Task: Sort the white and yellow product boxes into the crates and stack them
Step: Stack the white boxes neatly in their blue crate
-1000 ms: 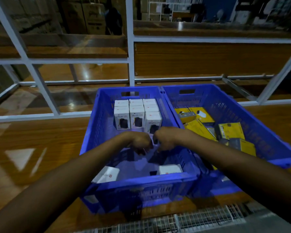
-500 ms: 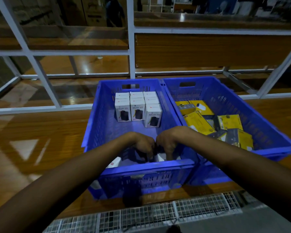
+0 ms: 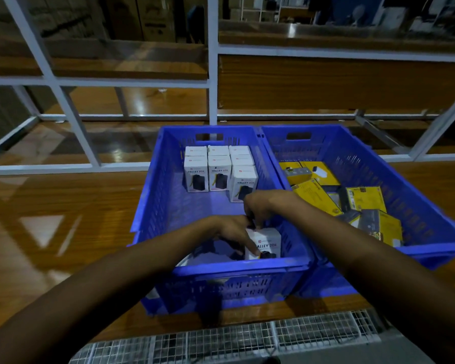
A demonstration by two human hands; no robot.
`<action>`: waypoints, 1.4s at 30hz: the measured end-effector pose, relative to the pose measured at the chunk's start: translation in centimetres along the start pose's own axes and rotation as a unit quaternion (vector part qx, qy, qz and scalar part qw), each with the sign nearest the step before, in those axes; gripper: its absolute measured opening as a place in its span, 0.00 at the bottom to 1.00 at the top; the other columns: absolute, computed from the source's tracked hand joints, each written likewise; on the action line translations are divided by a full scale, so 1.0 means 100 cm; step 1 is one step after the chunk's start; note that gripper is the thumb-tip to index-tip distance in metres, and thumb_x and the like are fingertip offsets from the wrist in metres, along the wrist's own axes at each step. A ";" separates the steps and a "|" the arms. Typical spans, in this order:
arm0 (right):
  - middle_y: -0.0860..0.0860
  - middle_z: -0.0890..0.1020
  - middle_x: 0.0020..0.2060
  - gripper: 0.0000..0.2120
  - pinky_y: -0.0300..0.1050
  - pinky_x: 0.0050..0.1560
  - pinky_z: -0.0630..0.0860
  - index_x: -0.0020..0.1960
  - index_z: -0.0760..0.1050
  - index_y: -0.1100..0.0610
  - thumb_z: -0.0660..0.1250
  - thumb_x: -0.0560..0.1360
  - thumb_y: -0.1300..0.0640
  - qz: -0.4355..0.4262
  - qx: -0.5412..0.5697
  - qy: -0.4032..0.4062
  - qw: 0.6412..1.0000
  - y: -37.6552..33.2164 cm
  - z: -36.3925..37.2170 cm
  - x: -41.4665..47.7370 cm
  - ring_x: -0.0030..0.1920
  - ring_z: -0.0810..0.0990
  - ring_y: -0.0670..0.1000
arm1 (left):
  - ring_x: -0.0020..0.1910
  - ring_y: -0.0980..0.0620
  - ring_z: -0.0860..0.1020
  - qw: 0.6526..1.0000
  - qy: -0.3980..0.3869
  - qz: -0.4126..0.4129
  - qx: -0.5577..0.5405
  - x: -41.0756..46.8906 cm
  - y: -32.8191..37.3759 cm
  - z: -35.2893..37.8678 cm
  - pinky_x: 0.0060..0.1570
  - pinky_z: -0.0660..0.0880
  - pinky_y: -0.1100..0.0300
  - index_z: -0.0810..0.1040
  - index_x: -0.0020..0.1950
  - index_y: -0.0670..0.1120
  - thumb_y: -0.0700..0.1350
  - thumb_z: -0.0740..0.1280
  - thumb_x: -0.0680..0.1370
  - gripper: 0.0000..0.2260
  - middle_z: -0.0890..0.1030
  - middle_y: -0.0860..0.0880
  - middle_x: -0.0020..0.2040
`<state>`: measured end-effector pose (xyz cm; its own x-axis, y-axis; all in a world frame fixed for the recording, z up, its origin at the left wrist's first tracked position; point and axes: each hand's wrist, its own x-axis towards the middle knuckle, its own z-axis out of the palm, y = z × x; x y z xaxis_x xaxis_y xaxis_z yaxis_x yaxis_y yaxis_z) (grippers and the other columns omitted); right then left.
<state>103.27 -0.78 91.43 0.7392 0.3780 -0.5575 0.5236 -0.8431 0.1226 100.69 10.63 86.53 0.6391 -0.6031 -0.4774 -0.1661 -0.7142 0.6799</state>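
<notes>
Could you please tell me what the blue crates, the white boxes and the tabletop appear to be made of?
Blue crates: moulded plastic, slightly glossy; slotted walls and cut-out handles.
White boxes: probably printed cardboard, smooth and matte; sharp folded edges.
Tabletop: wood or wood-look laminate, glossy; grain and bright reflections.

Blue crates (image 3: 153, 206); white boxes (image 3: 196, 174), black print; yellow boxes (image 3: 365, 198); brown wooden table (image 3: 63, 206).
</notes>
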 end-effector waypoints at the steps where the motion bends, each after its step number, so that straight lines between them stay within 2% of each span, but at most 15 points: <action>1: 0.56 0.82 0.53 0.17 0.45 0.42 0.72 0.59 0.79 0.62 0.74 0.73 0.58 0.002 0.005 0.004 1.000 0.002 0.002 0.003 0.49 0.79 0.57 | 0.67 0.48 0.70 1.000 0.002 0.001 0.003 0.003 0.000 0.001 0.64 0.69 0.60 0.63 0.76 0.44 0.46 0.76 0.73 0.35 0.69 0.51 0.70; 3: 0.57 0.83 0.53 0.12 0.47 0.42 0.74 0.57 0.81 0.62 0.71 0.75 0.59 0.007 0.028 0.025 0.999 0.005 0.005 0.008 0.49 0.81 0.59 | 0.58 0.49 0.76 0.999 0.000 -0.006 -0.033 0.004 -0.002 -0.006 0.60 0.74 0.57 0.69 0.71 0.44 0.44 0.77 0.72 0.30 0.74 0.48 0.66; 5: 0.59 0.83 0.53 0.11 0.49 0.47 0.78 0.57 0.81 0.61 0.67 0.77 0.58 0.005 0.097 0.069 0.993 0.011 0.004 0.015 0.50 0.81 0.60 | 0.46 0.49 0.80 0.995 0.010 -0.025 -0.098 0.002 -0.007 -0.022 0.52 0.80 0.52 0.73 0.61 0.42 0.40 0.77 0.71 0.22 0.80 0.46 0.52; 8: 0.57 0.83 0.54 0.12 0.53 0.52 0.77 0.58 0.82 0.58 0.65 0.78 0.58 -0.002 0.277 0.175 0.945 0.024 -0.001 0.026 0.53 0.80 0.60 | 0.45 0.49 0.79 0.984 0.060 -0.030 -0.163 -0.004 -0.015 -0.057 0.50 0.80 0.49 0.76 0.60 0.40 0.43 0.78 0.69 0.22 0.79 0.45 0.48; 10: 0.58 0.85 0.50 0.11 0.55 0.50 0.77 0.52 0.83 0.59 0.65 0.78 0.54 0.008 0.425 0.254 0.869 0.029 -0.004 0.032 0.52 0.81 0.62 | 0.46 0.49 0.77 0.970 0.098 -0.015 -0.221 -0.012 -0.017 -0.080 0.50 0.79 0.49 0.77 0.59 0.39 0.43 0.78 0.69 0.21 0.78 0.46 0.46; 12: 0.62 0.84 0.48 0.16 0.55 0.47 0.76 0.48 0.82 0.63 0.66 0.77 0.50 0.029 0.579 0.305 0.755 0.029 -0.012 0.037 0.51 0.82 0.64 | 0.40 0.50 0.75 0.947 0.124 0.002 -0.296 -0.018 -0.018 -0.099 0.43 0.77 0.52 0.78 0.51 0.41 0.41 0.75 0.71 0.12 0.77 0.47 0.40; 14: 0.60 0.84 0.48 0.14 0.51 0.46 0.75 0.48 0.81 0.61 0.66 0.79 0.50 0.050 0.697 0.326 0.636 0.026 -0.022 0.040 0.48 0.82 0.60 | 0.35 0.51 0.72 0.923 0.145 0.013 -0.355 -0.024 -0.021 -0.113 0.38 0.69 0.56 0.77 0.49 0.44 0.42 0.75 0.71 0.10 0.75 0.47 0.36; 16: 0.56 0.85 0.51 0.14 0.48 0.43 0.74 0.54 0.81 0.57 0.65 0.79 0.48 0.064 0.769 0.311 0.554 0.027 -0.027 0.044 0.48 0.82 0.56 | 0.43 0.45 0.76 0.899 0.183 0.013 -0.397 -0.023 -0.030 -0.119 0.45 0.74 0.50 0.78 0.54 0.45 0.47 0.78 0.67 0.18 0.80 0.42 0.45; 18: 0.54 0.85 0.51 0.16 0.46 0.40 0.75 0.57 0.81 0.55 0.65 0.78 0.45 0.056 0.809 0.271 0.518 0.025 -0.025 0.047 0.46 0.82 0.54 | 0.52 0.41 0.77 0.865 0.214 0.023 -0.453 -0.022 -0.039 -0.120 0.59 0.74 0.41 0.79 0.57 0.44 0.47 0.76 0.69 0.18 0.80 0.40 0.54; 22: 0.53 0.85 0.49 0.09 0.43 0.37 0.74 0.53 0.81 0.55 0.68 0.78 0.50 0.029 0.810 0.229 0.539 0.019 -0.018 0.049 0.42 0.80 0.53 | 0.49 0.42 0.78 0.822 0.243 -0.002 -0.515 -0.018 -0.048 -0.118 0.59 0.75 0.44 0.80 0.56 0.45 0.45 0.71 0.75 0.11 0.79 0.40 0.53; 27: 0.57 0.84 0.55 0.11 0.46 0.41 0.78 0.56 0.81 0.57 0.70 0.76 0.54 0.021 0.801 0.249 0.544 0.021 -0.015 0.057 0.48 0.83 0.56 | 0.54 0.41 0.79 0.819 0.253 -0.003 -0.515 -0.016 -0.047 -0.121 0.63 0.74 0.41 0.80 0.56 0.45 0.45 0.71 0.76 0.10 0.81 0.39 0.56; 32: 0.54 0.82 0.47 0.12 0.44 0.38 0.78 0.59 0.77 0.55 0.69 0.77 0.58 0.002 0.793 0.255 0.553 0.025 -0.017 0.060 0.38 0.79 0.50 | 0.53 0.42 0.78 0.823 0.257 -0.008 -0.507 -0.013 -0.049 -0.124 0.63 0.73 0.43 0.79 0.55 0.45 0.44 0.69 0.77 0.08 0.80 0.40 0.54; 37: 0.54 0.82 0.43 0.33 0.40 0.34 0.76 0.74 0.61 0.43 0.71 0.75 0.62 -0.028 0.692 0.301 0.656 0.028 -0.019 0.072 0.37 0.81 0.49 | 0.51 0.43 0.78 0.813 0.256 -0.005 -0.523 -0.009 -0.053 -0.127 0.65 0.72 0.44 0.79 0.52 0.43 0.40 0.66 0.76 0.06 0.80 0.41 0.51; 39: 0.54 0.82 0.46 0.34 0.44 0.38 0.79 0.73 0.64 0.42 0.72 0.73 0.60 -0.028 0.649 0.300 0.699 0.029 -0.021 0.079 0.40 0.82 0.51 | 0.47 0.45 0.78 0.814 0.250 -0.013 -0.525 -0.005 -0.057 -0.128 0.62 0.73 0.43 0.79 0.51 0.43 0.42 0.66 0.75 0.07 0.79 0.41 0.50; 42: 0.54 0.80 0.51 0.31 0.56 0.49 0.83 0.70 0.71 0.47 0.74 0.69 0.58 -0.025 0.617 0.294 0.730 0.032 -0.020 0.089 0.47 0.83 0.54 | 0.42 0.45 0.78 0.797 0.261 -0.037 -0.543 -0.003 -0.060 -0.130 0.50 0.76 0.47 0.78 0.55 0.44 0.51 0.62 0.78 0.14 0.79 0.42 0.49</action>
<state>112.40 0.63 88.46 0.9759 0.2137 -0.0436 0.0441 -0.3892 -0.9201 111.24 19.71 89.88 0.8894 -0.1410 -0.4348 0.4538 0.1591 0.8768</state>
